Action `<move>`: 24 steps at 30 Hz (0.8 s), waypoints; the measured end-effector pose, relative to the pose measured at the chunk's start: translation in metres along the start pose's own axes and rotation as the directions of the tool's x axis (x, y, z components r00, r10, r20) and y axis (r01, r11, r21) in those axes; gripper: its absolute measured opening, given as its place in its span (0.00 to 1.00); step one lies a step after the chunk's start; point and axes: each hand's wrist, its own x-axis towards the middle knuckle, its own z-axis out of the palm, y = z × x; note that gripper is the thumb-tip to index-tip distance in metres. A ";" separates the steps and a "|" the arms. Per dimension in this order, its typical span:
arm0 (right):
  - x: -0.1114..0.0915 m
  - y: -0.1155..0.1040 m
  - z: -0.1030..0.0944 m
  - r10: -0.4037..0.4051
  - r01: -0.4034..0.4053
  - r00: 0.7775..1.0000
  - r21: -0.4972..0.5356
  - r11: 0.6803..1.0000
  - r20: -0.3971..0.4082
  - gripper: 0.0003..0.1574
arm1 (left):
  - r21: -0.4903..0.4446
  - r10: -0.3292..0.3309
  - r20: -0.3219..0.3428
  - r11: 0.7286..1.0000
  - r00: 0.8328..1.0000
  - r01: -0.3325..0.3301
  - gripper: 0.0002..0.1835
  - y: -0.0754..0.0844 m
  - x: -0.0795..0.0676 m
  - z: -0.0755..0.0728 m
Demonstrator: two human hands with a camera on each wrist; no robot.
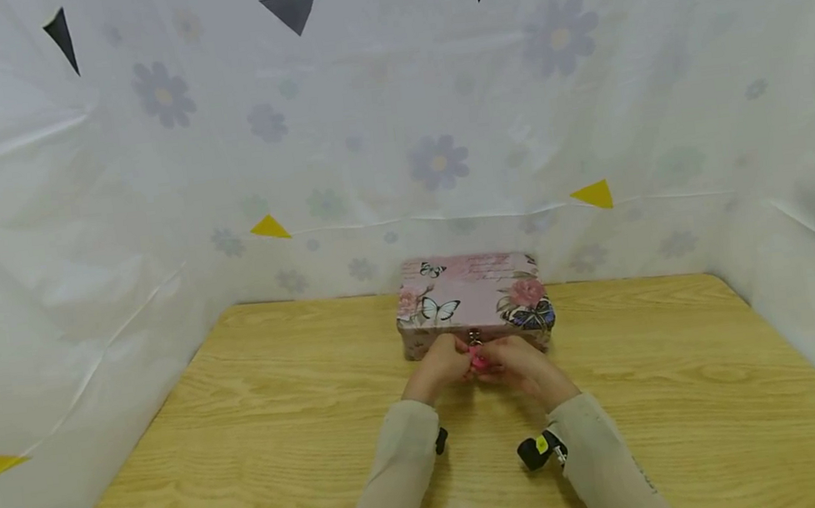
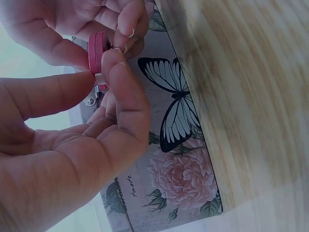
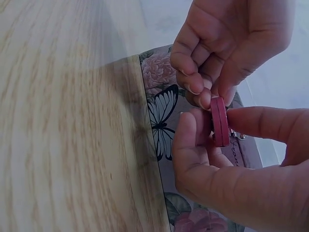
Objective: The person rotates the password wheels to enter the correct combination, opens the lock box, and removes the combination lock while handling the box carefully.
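Note:
A small pink padlock (image 1: 478, 357) hangs at the metal clasp (image 1: 474, 335) on the front of a pink box (image 1: 468, 289) printed with butterflies and roses. My left hand (image 1: 441, 367) pinches one edge of the padlock between thumb and index finger. From the other side my right hand (image 1: 524, 365) grips the padlock's body, its thumb on one face and fingers on the other. The left wrist view shows both thumbs close together at the padlock (image 2: 98, 55). In the right wrist view the padlock (image 3: 220, 122) appears edge-on, its far face hidden by fingers.
The box stands near the back edge of a wood-grain table (image 1: 303, 400). A white flower-printed sheet (image 1: 363, 125) rises behind and at both sides. A black wrist device (image 1: 539, 450) sits beside the right sleeve, over the table.

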 end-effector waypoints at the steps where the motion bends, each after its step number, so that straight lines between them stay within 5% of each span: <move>1: 0.000 0.000 0.000 0.002 -0.002 1.000 -0.002 1.000 0.004 0.16 | 0.000 -0.001 0.002 1.000 1.000 0.001 0.03 0.000 0.000 0.000; 24: 0.001 0.001 0.001 -0.021 0.021 1.000 0.007 1.000 -0.010 0.14 | -0.028 -0.014 -0.002 1.000 1.000 0.014 0.02 0.000 -0.001 0.000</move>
